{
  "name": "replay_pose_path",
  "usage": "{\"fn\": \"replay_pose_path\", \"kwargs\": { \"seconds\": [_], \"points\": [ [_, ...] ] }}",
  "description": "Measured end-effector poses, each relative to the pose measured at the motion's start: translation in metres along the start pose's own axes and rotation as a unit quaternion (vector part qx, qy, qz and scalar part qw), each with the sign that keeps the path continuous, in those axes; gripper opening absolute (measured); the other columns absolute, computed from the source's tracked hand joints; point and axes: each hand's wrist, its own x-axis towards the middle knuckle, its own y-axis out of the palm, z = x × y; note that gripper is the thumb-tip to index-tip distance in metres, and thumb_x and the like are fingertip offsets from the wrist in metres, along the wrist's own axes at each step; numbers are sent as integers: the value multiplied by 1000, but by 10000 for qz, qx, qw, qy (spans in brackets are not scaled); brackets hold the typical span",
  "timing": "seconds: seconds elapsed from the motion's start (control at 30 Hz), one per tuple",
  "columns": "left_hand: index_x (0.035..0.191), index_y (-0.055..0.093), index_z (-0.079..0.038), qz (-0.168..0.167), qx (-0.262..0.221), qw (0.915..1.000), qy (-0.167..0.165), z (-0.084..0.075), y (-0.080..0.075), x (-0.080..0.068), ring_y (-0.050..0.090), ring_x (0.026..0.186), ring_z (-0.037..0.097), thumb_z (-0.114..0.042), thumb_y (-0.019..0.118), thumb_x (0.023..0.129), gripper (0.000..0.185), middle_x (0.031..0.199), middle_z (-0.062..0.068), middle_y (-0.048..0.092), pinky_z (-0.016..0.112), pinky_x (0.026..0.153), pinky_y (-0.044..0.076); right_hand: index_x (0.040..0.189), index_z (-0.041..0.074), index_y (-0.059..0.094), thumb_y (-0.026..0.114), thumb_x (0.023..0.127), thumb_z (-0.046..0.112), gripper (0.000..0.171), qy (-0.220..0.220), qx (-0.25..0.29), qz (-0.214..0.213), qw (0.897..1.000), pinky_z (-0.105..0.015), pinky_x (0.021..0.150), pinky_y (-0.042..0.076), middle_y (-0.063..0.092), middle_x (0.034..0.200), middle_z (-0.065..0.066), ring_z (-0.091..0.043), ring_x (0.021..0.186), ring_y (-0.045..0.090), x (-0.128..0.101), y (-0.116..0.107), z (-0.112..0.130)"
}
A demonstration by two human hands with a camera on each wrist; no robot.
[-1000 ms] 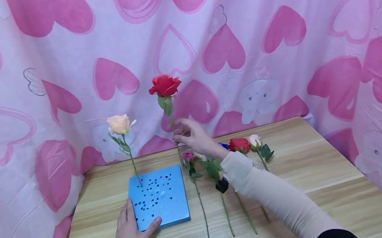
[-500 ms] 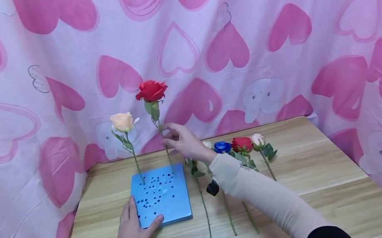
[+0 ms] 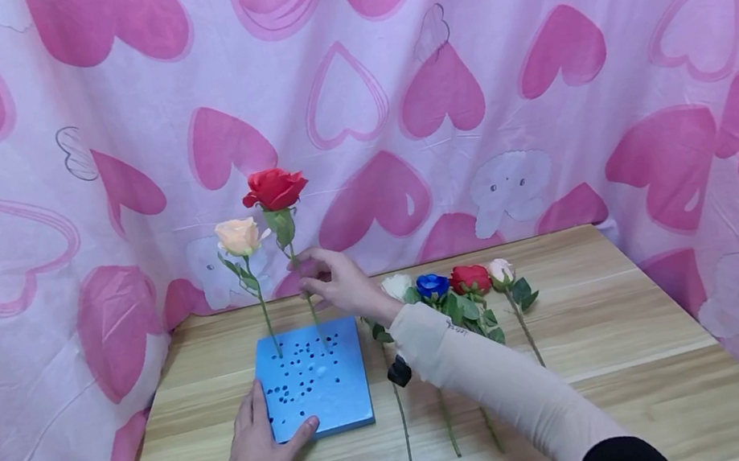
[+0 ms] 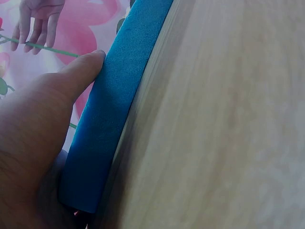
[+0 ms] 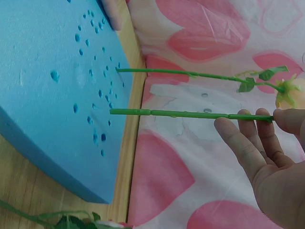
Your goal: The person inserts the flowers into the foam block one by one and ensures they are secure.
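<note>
Red rose (image 3: 273, 188), head view: it stands upright over the far edge of the blue foam block (image 3: 314, 378), its stem pinched between the thumb and fingertips of the right hand (image 3: 338, 285). The bloom sits well above those fingers; the stem's lower end meets the foam just below them. A peach rose (image 3: 238, 237) stands in the block just left of the pinching fingers. The left hand (image 3: 255, 458) lies flat at the block's near left corner, fingers straight along its left side, thumb pressed against the near edge. Beyond the right wrist, a white rose (image 3: 397, 286), a blue rose (image 3: 432, 285), a second red rose (image 3: 469, 278) and a pale pink rose (image 3: 499, 271) lie in a row on the wooden table (image 3: 617, 352).

Left wrist view: the left hand's thumb (image 4: 78, 71) presses the side wall of the foam block (image 4: 114, 109), which rests on the table (image 4: 219, 124). The other fingers are hidden behind the block. The right hand (image 4: 38, 19) shows far off, fingers curled about the green stem (image 4: 52, 49).

Right wrist view: the right hand (image 5: 271, 157) pinches the stem (image 5: 190, 114) at its fingertips, three fingers close together beneath it. The stem's tip touches the pitted face of the foam block (image 5: 47, 105). The peach rose's stem (image 5: 190, 74) runs parallel just above, already seated in a hole.
</note>
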Motion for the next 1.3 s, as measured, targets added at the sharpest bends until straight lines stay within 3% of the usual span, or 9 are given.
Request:
{"fn": "replay_pose_path", "kwargs": {
  "seconds": [0.1, 0.33, 0.5, 0.67, 0.83, 1.1, 1.3],
  "points": [
    [177, -3, 0, 6, -19, 10000, -8, 0, 0, 0, 16, 165, 59, -88, 66, 91, 142, 181, 36, 6, 73, 131, 22, 146, 12, 67, 67, 111, 1, 37, -20, -18, 18, 10000, -53, 86, 70, 73, 119, -25, -45, 110, 75, 3, 6, -1],
    [177, -4, -1, 46, 5, 10000, -85, -1, 0, 1, 16, 165, 58, -90, 65, 90, 143, 181, 36, 6, 74, 131, 22, 143, 16, 69, 68, 110, 1, 36, 83, -16, -2, 10000, -52, 84, 70, 75, 112, -12, -21, 97, 77, 7, 18, -5],
    [177, -4, -1, -7, -3, 10000, -74, 0, 1, 2, 17, 165, 58, -91, 65, 90, 143, 181, 36, 7, 73, 131, 24, 142, 19, 70, 68, 111, 3, 35, 218, 65, -80, 9997, -58, 89, 69, 77, 111, -8, -17, 96, 77, 9, 23, -7],
    [178, -3, -2, -49, -34, 9999, -92, 0, 1, 3, 18, 165, 58, -91, 66, 89, 143, 181, 36, 8, 74, 130, 25, 139, 20, 71, 67, 111, 4, 32, 227, 81, -120, 9996, -59, 89, 69, 77, 112, -9, -21, 100, 78, 13, 27, -9],
    [178, -2, -1, -39, -34, 9999, -105, 0, 2, 2, 18, 165, 58, -91, 66, 89, 143, 181, 36, 7, 74, 130, 25, 140, 15, 70, 66, 112, 5, 31, 153, 53, -122, 9998, -59, 90, 68, 78, 114, -11, -39, 110, 77, 17, 32, -13],
    [177, 0, 1, -78, -47, 9999, -93, 0, 5, 2, 20, 163, 59, -90, 66, 89, 143, 180, 37, 10, 74, 129, 26, 140, 16, 70, 67, 112, 6, 31, 7, -190, -223, 9996, -33, 77, 70, 78, 112, -8, -40, 108, 76, 19, 35, -20],
    [177, 1, 2, -162, -62, 9998, -31, 1, 3, 4, 21, 164, 59, -88, 68, 90, 141, 180, 37, 11, 74, 130, 26, 142, 18, 70, 68, 112, 10, 31, -77, -350, -259, 9990, -30, 78, 69, 79, 108, -3, -36, 105, 77, 24, 36, -21]
  ]
}}
